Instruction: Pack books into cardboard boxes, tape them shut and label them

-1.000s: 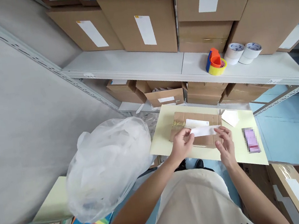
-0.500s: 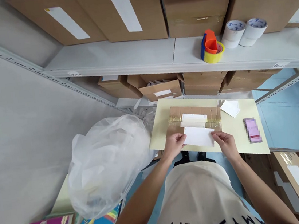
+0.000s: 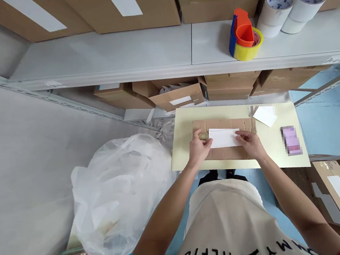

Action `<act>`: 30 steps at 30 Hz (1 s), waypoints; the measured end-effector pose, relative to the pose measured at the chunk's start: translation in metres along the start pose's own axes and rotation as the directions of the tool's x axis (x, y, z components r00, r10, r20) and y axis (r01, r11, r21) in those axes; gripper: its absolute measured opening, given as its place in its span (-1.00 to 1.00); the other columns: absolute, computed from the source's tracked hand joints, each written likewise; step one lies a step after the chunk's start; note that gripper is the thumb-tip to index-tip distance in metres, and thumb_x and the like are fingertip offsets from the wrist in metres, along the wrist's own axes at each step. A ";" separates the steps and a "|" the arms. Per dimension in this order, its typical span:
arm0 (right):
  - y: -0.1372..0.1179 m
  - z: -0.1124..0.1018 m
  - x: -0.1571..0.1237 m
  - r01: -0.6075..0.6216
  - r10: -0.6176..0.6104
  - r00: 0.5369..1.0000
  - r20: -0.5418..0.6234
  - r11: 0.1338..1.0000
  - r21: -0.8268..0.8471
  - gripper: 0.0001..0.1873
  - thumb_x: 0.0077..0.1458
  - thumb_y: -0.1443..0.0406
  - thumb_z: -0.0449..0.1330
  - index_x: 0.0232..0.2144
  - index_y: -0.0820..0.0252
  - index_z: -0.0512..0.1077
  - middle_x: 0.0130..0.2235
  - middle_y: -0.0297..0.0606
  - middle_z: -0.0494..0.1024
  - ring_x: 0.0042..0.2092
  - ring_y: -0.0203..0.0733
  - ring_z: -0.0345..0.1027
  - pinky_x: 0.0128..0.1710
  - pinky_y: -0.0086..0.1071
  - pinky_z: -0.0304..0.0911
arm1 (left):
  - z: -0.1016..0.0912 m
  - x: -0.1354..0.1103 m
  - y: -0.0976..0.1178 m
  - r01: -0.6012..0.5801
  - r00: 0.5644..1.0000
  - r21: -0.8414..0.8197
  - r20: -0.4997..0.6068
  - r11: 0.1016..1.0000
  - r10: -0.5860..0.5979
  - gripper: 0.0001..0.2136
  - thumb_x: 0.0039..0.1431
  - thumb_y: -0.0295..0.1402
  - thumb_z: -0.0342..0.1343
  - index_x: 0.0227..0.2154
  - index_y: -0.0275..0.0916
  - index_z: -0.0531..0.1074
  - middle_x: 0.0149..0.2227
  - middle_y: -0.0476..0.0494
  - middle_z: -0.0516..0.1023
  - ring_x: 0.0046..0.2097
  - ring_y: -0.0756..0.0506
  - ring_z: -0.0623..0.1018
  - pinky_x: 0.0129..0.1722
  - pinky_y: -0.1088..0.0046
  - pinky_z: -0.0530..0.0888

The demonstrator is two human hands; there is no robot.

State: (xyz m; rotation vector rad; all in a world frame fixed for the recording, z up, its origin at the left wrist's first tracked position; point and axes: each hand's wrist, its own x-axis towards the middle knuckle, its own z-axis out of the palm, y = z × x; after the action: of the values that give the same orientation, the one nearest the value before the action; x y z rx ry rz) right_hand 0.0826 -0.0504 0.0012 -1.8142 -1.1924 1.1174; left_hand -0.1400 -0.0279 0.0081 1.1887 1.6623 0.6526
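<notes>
A flat brown cardboard box [image 3: 227, 153], with clear tape across it, lies on a pale yellow table [image 3: 180, 140]. Over its middle is a white label [image 3: 224, 138], covering most of another white label beneath. My left hand [image 3: 199, 148] pinches the upper label's left edge, its other fingers against the box top. The right edge is pinched by my right hand [image 3: 250, 143], thumb and fingertips together. Whether the label touches the box underneath I cannot tell.
White cards [image 3: 265, 115] and a blurred pink item [image 3: 291, 140] lie at the table's right. A plastic bag [image 3: 119, 192] bulges on the left. Behind, a shelf [image 3: 110, 54] holds boxes, a tape dispenser [image 3: 244, 36] and tape rolls [image 3: 276, 11]. An open carton [image 3: 335, 193] stands lower right.
Both hands have carried the white label away from my body, from the box's near edge to over its middle. It now covers most of the label lying there. The camera view has shifted.
</notes>
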 end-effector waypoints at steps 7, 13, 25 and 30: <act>-0.002 0.003 0.003 0.038 -0.038 0.999 0.004 0.979 -0.202 -0.57 0.02 0.04 0.18 -0.18 0.17 0.60 -0.38 -0.25 0.56 -0.43 -0.20 0.34 -0.32 -0.25 0.30 | 0.001 0.011 -0.007 -0.095 0.995 0.211 0.005 0.973 0.096 -0.47 0.13 -0.31 0.17 0.15 -0.31 0.22 -0.53 0.02 0.58 -0.35 -0.15 0.66 -0.21 0.33 0.50; -0.005 0.008 -0.003 0.118 -0.093 0.993 0.073 0.832 -0.541 -0.64 0.14 0.08 0.15 -0.09 0.04 0.58 -0.21 -0.16 0.55 -0.28 -0.09 0.44 -0.30 -0.23 0.30 | 0.002 0.019 -0.005 -0.131 0.991 0.541 0.036 0.831 0.132 -0.39 0.14 -0.26 0.16 0.23 -0.35 0.18 -0.36 -0.20 0.65 -0.17 -0.27 0.65 -0.21 0.29 0.49; -0.010 0.009 -0.013 0.577 -0.387 0.812 0.438 0.417 -0.702 -0.30 0.29 -0.08 -0.12 0.26 0.24 0.26 0.31 0.04 0.25 0.33 0.14 0.07 0.25 0.05 0.01 | -0.015 0.013 0.010 -0.632 0.764 0.625 0.407 0.458 0.500 -0.41 0.21 -0.16 0.12 0.25 -0.29 0.23 0.23 -0.42 0.38 0.26 -0.30 0.37 0.21 0.11 0.30; 0.011 0.006 -0.026 0.414 -0.338 0.889 0.310 0.302 -0.859 -0.22 0.32 -0.05 -0.20 0.34 0.39 0.07 0.37 0.13 0.09 0.38 0.27 -0.06 0.27 0.25 -0.16 | -0.019 0.011 -0.013 -0.746 0.652 0.596 0.561 0.299 0.509 -0.36 0.23 -0.07 0.07 0.31 -0.22 0.17 0.36 -0.37 0.16 0.39 -0.34 0.11 0.33 -0.14 -0.05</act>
State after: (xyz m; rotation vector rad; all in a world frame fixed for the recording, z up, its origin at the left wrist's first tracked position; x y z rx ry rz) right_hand 0.0757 -0.0781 -0.0031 -1.9921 -2.4731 0.1339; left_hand -0.1635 -0.0213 0.0004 2.5913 1.1566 0.1015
